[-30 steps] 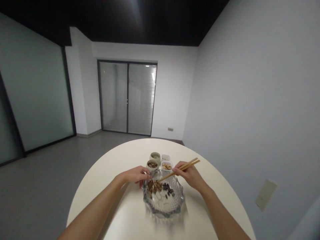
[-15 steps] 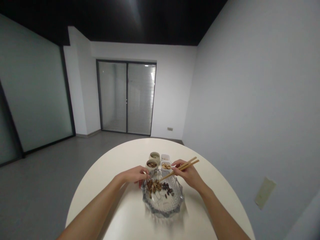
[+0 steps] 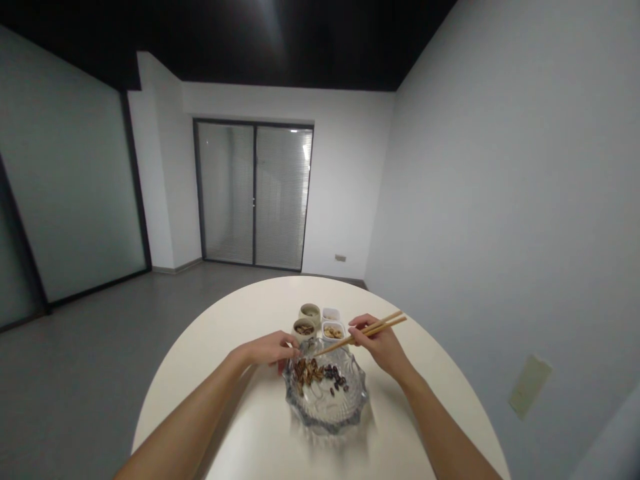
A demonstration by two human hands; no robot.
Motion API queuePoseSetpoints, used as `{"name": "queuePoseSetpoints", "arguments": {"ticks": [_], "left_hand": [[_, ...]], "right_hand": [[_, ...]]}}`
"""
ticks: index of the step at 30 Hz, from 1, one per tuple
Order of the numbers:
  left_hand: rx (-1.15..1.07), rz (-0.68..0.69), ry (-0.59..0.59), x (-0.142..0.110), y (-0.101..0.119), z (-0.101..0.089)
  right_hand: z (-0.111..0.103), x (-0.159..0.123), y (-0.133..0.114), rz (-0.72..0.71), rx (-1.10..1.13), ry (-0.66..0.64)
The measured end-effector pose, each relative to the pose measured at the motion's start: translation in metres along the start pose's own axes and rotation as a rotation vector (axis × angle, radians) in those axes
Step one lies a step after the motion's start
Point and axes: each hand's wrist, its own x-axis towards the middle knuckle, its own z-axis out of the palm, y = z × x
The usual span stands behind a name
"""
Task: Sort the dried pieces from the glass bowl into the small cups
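My right hand holds a pair of wooden chopsticks, with their tips reaching over the rim of a cut-glass bowl. My left hand rests curled at the bowl's near-left rim, beside a small ceramic cup. Whether its fingers hold anything is hidden. Inside the bowl lie brown seeds and dark beans. Behind it stand a second ceramic cup and a white square dish of nuts.
A smaller white dish stands at the back of the round cream table. Grey floor surrounds the table. A glass door with blinds stands ahead, with a frosted partition left and a white wall right.
My right hand has moved slightly to the right, and the chopsticks have shifted with it. My left hand and the bowl stay where they were.
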Motion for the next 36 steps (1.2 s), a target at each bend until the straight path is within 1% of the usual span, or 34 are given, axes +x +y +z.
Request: {"name": "queuePoseSetpoints", "arguments": {"ticks": [5,9,13,15,19,23,25,27,29,31,34,36], "left_hand": [[0.009,0.001,-0.006,-0.001,0.001,0.000],[-0.004,0.001,0.002,0.000,-0.001,0.000],[-0.007,-0.005,-0.001,0.000,0.000,0.000],[-0.005,-0.010,-0.003,0.000,0.000,0.000],[0.003,-0.020,0.008,0.001,-0.001,0.000],[0.010,-0.013,0.009,0.000,-0.001,0.000],[0.005,-0.012,0.007,0.000,0.000,0.000],[0.001,-0.011,0.003,-0.001,0.001,0.000],[0.001,-0.008,0.001,-0.001,0.002,0.000],[0.004,-0.009,0.001,0.000,0.001,0.000],[0.008,-0.014,0.000,0.000,-0.001,0.000],[0.005,-0.017,0.000,0.000,-0.001,0.000]], "right_hand": [[0.003,-0.001,-0.001,0.014,-0.007,-0.038],[0.012,-0.003,-0.002,0.039,0.010,-0.103],[0.019,-0.004,-0.002,0.040,0.059,-0.120],[0.019,-0.004,-0.004,0.031,0.061,-0.114],[0.011,-0.003,-0.008,0.028,0.093,-0.115],[0.008,-0.008,-0.012,0.058,0.124,-0.218],[0.012,-0.011,-0.015,0.063,0.093,-0.277],[0.017,-0.013,-0.017,0.044,0.036,-0.295],[0.022,-0.013,-0.018,0.013,-0.011,-0.268],[0.024,-0.012,-0.017,-0.012,-0.030,-0.215],[0.024,-0.009,-0.015,-0.017,-0.010,-0.139],[0.023,-0.008,-0.015,-0.018,0.001,-0.114]]}}
